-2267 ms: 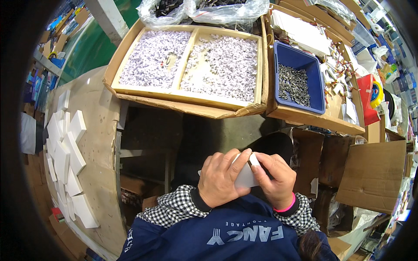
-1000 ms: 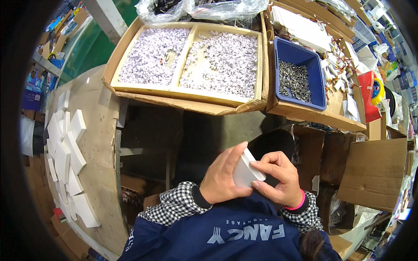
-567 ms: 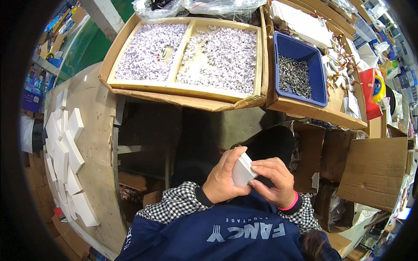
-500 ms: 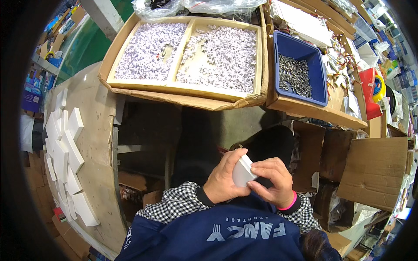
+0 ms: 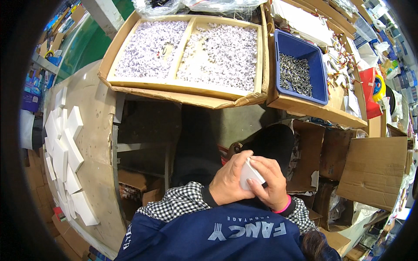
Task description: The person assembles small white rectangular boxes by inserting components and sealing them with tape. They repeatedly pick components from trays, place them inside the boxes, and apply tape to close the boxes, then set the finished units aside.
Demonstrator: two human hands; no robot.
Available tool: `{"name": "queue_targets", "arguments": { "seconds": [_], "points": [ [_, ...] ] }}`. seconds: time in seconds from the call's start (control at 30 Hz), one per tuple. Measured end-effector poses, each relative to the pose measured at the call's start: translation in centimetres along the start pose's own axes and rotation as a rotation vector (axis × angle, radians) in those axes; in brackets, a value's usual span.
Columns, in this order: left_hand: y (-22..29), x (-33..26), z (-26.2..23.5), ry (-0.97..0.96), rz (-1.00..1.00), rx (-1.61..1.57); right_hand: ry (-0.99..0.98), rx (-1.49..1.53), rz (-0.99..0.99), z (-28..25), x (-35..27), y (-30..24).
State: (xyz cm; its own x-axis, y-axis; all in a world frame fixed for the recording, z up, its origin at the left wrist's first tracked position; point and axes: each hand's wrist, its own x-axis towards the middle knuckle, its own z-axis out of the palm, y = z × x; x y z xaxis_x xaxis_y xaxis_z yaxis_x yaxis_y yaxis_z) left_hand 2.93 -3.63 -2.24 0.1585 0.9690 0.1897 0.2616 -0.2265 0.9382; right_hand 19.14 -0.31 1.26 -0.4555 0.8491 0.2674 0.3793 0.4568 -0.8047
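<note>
A small flat white box-like piece (image 5: pixel 249 176) is held in front of my body between both hands. My left hand (image 5: pixel 228 180) wraps round its left side, fingers closed on it. On the right side, my right hand (image 5: pixel 271 182) grips the same piece, its thumb across the broad face and its fingers along the upper edge. Parts of the piece are hidden behind the fingers. Farther off, a wooden tray (image 5: pixel 188 52) with two compartments holds many tiny white parts.
A blue bin (image 5: pixel 321 82) of small metal parts stands right of the tray. White flat pieces (image 5: pixel 65 150) are piled on the worn table (image 5: pixel 101 143) at left. Open cardboard boxes (image 5: pixel 372 169) stand at the right. A metal post (image 5: pixel 103 15) rises at the back left.
My right hand has closed further round the white piece, its thumb now over the broad face. The piece has turned and shifted slightly right and down.
</note>
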Motion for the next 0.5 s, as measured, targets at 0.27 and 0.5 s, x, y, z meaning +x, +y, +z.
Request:
{"name": "queue_targets", "arguments": {
  "seconds": [0.27, 0.5],
  "points": [
    [0.2, -0.2, 0.0, -0.003, -0.033, 0.039, 0.001, -0.087, -0.083, 0.1, -0.4, 0.2],
    [0.7, 0.4, 0.1, -0.098, -0.039, 0.090, -0.030, -0.078, 0.037, -1.0, -0.1, -0.6]
  ]
}}
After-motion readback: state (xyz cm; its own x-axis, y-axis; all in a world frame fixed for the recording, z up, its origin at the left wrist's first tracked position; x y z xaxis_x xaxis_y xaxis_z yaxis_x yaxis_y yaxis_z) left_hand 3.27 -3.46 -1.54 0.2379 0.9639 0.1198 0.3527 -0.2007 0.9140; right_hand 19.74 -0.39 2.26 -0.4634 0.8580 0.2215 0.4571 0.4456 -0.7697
